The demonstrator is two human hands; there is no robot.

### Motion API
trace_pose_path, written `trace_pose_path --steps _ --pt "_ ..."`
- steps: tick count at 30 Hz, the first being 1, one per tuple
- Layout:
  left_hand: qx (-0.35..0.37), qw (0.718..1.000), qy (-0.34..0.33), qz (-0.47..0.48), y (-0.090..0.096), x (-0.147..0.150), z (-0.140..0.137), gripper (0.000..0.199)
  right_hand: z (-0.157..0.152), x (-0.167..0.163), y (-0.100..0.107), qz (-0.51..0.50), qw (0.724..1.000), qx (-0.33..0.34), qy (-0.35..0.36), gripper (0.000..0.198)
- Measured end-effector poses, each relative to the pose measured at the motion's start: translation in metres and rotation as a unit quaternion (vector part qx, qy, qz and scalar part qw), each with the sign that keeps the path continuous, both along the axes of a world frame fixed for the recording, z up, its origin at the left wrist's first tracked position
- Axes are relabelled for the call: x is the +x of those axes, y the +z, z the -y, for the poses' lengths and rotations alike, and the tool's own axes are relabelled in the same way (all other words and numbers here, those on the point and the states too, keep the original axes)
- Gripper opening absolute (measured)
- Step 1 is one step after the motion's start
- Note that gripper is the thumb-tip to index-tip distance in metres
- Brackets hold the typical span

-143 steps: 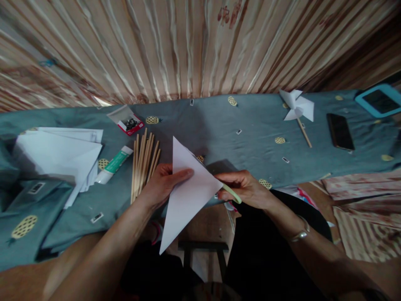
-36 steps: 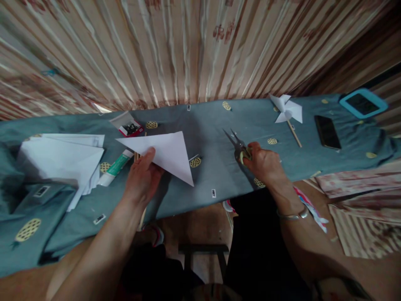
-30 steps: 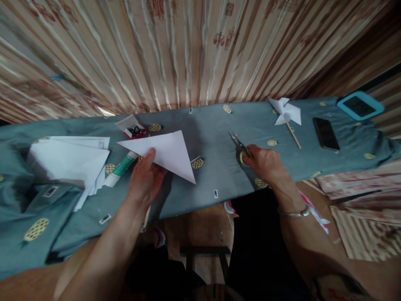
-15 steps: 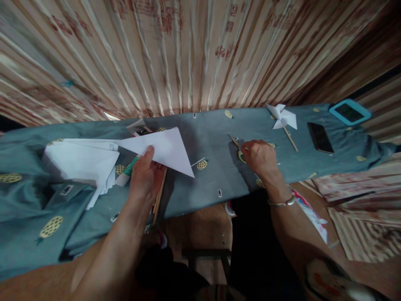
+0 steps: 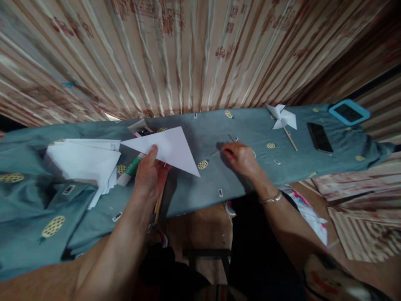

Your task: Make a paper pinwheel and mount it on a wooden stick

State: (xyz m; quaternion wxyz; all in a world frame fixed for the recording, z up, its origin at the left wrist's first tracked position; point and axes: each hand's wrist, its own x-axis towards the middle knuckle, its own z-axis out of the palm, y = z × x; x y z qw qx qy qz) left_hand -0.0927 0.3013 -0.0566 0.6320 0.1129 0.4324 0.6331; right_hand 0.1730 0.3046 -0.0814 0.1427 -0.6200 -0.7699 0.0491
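Folded white paper (image 5: 171, 146) in the left hand (image 5: 148, 174), held over the patterned grey-green cloth (image 5: 194, 194) on the near side of the table; the sheet is a flat, plain triangle with crisp straight edges, one long, sharp point running to the left, a blunter corner at the top and a third corner pointing down to the right; its face is pale and faintly violet in the dim light, slightly shaded around the thumb, and bears no visible print; the left hand grips it, thumb on the upper face and fingers underneath; the right hand (image 5: 240, 159) is closed, its fingertips pinching the end of a thin pale strip (image 5: 215, 154), small and blurred; a slender tip of scissors (image 5: 231, 137) shows just beyond the right hand, the remainder hidden; beneath and behind the triangle, partly covered, lie a green-and-white tube (image 5: 134, 168), wooden sticks (image 5: 158, 205) and a small open box (image 5: 143, 131); a paper pinwheel (image 5: 283, 117) lies well apart, at right.
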Motion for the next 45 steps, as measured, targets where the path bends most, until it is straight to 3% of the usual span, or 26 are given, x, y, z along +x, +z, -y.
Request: trace_pose_path --steps 3,5,7,11,15,18,21,24,25,27,30,32,36,39,41,43,45 --pt "-0.021 0.999 -0.041 -0.013 -0.001 0.004 0.003 0.011 0.006 0.041 0.014 0.052 0.989 0.045 -0.130 0.030" --pt "-0.029 0.997 -0.072 -0.020 -0.003 0.007 0.006 0.010 0.013 0.046 0.018 0.057 0.987 0.072 -0.132 0.034" --pt "-0.039 0.994 -0.097 -0.027 -0.005 0.012 0.008 0.010 0.022 0.031 0.020 0.019 0.993 0.091 -0.077 0.042" --pt "-0.057 0.990 -0.124 -0.030 -0.012 0.021 0.013 0.008 0.046 -0.021 0.020 -0.049 0.986 0.100 0.122 0.060" --pt "-0.056 0.983 -0.173 -0.016 -0.021 0.029 0.021 0.012 0.062 -0.043 0.019 -0.057 0.965 0.105 0.235 0.039" --pt "-0.069 0.978 -0.197 -0.022 -0.027 0.033 0.025 0.011 0.067 -0.041 0.014 -0.070 0.958 0.096 0.263 0.032" --pt "-0.066 0.976 -0.203 -0.032 -0.029 0.035 0.026 0.013 0.065 -0.034 0.006 -0.099 0.972 0.053 0.208 0.041" --pt "-0.050 0.979 -0.193 -0.034 -0.028 0.036 0.025 0.015 0.056 -0.026 0.001 -0.216 0.972 0.013 0.094 0.047" --pt "-0.045 0.979 -0.195 -0.032 -0.028 0.037 0.025 0.016 0.053 -0.024 0.000 -0.281 0.958 -0.004 0.052 0.045" --pt "-0.040 0.977 -0.205 -0.030 -0.027 0.039 0.025 0.017 0.046 -0.023 -0.002 -0.420 0.905 -0.066 -0.015 0.043" --pt "-0.039 0.971 -0.234 -0.032 -0.028 0.042 0.028 0.017 0.039 -0.025 -0.001 -0.548 0.819 -0.164 -0.043 0.040" --pt "-0.038 0.967 -0.250 -0.037 -0.028 0.043 0.029 0.019 0.037 -0.029 0.000 -0.572 0.797 -0.186 -0.053 0.038" --pt "-0.031 0.968 -0.244 -0.041 -0.029 0.043 0.030 0.024 0.037 -0.035 0.000 -0.587 0.785 -0.178 -0.084 0.042" --pt "-0.019 0.971 -0.233 -0.057 -0.030 0.042 0.029 0.030 0.035 -0.034 -0.003 -0.588 0.787 -0.168 -0.085 0.040" --pt "-0.010 0.969 -0.233 -0.082 -0.031 0.042 0.029 0.033 0.032 -0.027 -0.004 -0.559 0.811 -0.155 -0.080 0.041" --pt "-0.004 0.967 -0.231 -0.106 -0.033 0.042 0.028 0.034 0.028 -0.016 -0.004 -0.489 0.861 -0.118 -0.073 0.045" --pt "-0.002 0.967 -0.225 -0.120 -0.034 0.043 0.028 0.035 0.023 -0.001 -0.004 -0.358 0.930 -0.047 -0.069 0.042"
